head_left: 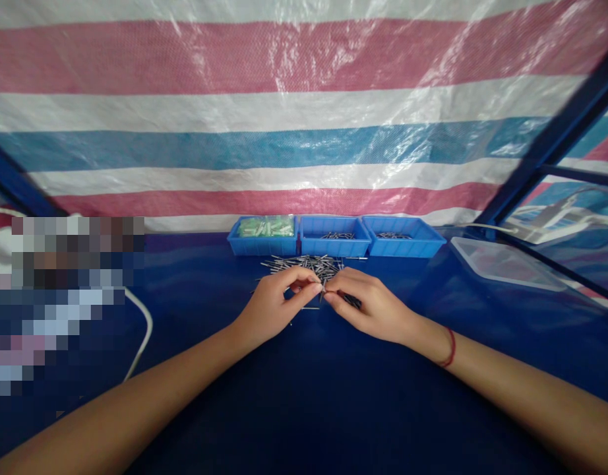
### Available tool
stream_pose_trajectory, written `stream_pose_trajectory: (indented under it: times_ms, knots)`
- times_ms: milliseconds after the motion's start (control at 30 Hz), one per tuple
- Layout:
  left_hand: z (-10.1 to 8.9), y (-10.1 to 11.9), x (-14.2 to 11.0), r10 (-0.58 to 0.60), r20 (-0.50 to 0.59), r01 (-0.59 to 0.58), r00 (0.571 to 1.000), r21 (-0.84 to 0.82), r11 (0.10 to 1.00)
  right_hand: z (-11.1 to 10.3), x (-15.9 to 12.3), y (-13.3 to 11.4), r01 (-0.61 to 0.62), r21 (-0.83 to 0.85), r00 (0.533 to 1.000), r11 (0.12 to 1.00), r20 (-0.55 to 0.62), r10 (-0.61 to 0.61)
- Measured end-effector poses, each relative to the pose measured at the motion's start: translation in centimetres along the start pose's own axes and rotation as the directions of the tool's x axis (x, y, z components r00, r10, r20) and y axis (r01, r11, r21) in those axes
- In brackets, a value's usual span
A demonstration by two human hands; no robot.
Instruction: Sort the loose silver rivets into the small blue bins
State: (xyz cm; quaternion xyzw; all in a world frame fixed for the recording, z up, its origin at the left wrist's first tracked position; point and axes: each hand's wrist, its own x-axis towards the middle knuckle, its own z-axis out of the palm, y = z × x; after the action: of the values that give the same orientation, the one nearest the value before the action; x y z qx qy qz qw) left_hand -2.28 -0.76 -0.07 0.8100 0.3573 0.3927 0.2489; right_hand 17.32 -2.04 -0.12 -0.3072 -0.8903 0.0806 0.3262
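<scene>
Fingertips of the left hand [270,305] and right hand [376,305] meet in a close pinch around a small, slender, metallic-looking piece [323,287], grasped from both sides. The piece lies directly between thumbs and forefingers, so neither hand is nearer; its long axis appears to run roughly away from the body, across the line joining the hands (fingers cover too much of it to be certain). Beneath the right hand's curled fingers show thin black pieces [352,301]; whether these are held or lie on the table cannot be told. A single thin silvery rod [310,308] lies crosswise on the dark blue, smooth tabletop [304,402], just nearer the body than the pinch. Immediately beyond the fingers spreads a loose heap of slim grey metallic rods [308,265], closer to the left hand. Behind it stand three blue rectangular plastic bins in a row: the left bin [262,248] holds a green bag of pale pieces, the middle bin [334,249] and right bin [407,247] dark slender parts.
</scene>
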Motion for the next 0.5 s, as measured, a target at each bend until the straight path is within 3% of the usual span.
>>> stream_pose_trajectory:
  times_ms: [500]
  knots:
    - [0.17, -0.13, -0.2, 0.039, -0.012, -0.039, 0.999, 0.042, 0.998, 0.11, -0.01, -0.02, -0.04, 0.036, 0.998, 0.999, -0.038, 0.041]
